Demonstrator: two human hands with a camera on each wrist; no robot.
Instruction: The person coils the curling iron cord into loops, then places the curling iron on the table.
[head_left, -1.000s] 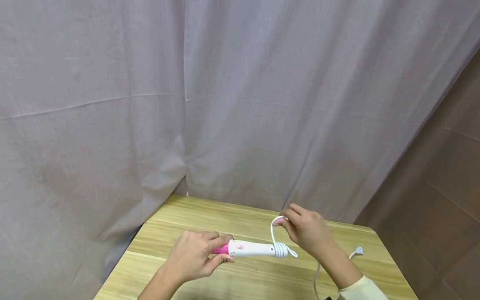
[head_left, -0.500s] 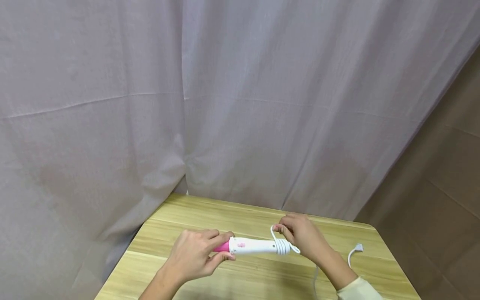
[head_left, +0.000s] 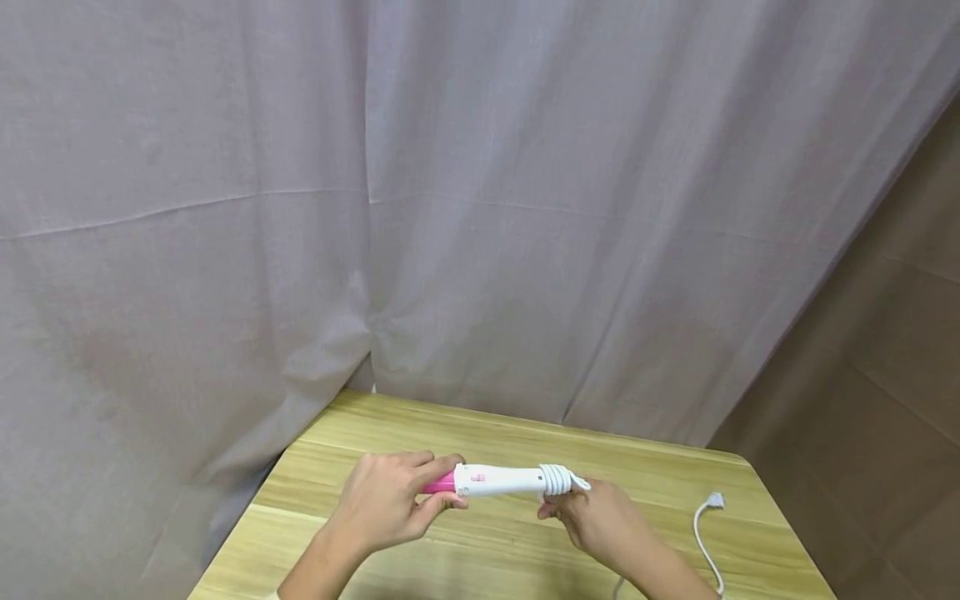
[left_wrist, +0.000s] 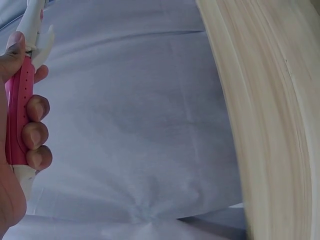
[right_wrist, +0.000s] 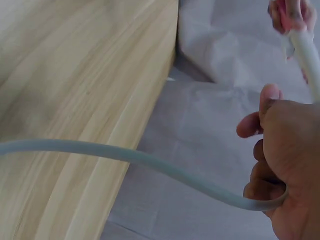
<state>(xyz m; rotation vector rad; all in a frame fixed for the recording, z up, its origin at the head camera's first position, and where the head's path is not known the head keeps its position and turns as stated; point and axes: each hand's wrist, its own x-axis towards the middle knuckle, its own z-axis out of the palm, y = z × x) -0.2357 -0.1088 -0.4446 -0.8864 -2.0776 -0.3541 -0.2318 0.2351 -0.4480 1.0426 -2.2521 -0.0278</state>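
A pink and white curling iron (head_left: 501,479) is held level above the wooden table. My left hand (head_left: 386,504) grips its pink barrel (left_wrist: 21,107), fingers wrapped round it in the left wrist view. Several turns of white cord (head_left: 556,479) circle the far end of the handle. My right hand (head_left: 603,523) is just below and right of these turns. In the right wrist view, the loose cord (right_wrist: 165,171) passes into its curled fingers. The handle partly hides the right fingertips in the head view.
At the table's right side lies the cord's plug (head_left: 716,500), with a length of cord trailing toward the front. Grey curtains (head_left: 480,208) hang behind the wooden table (head_left: 300,483) and along its left side.
My right hand has come down from above the cord turns to below the handle, carrying the cord round. The plug's cord now lies more exposed on the table. My left hand stays nearly still.
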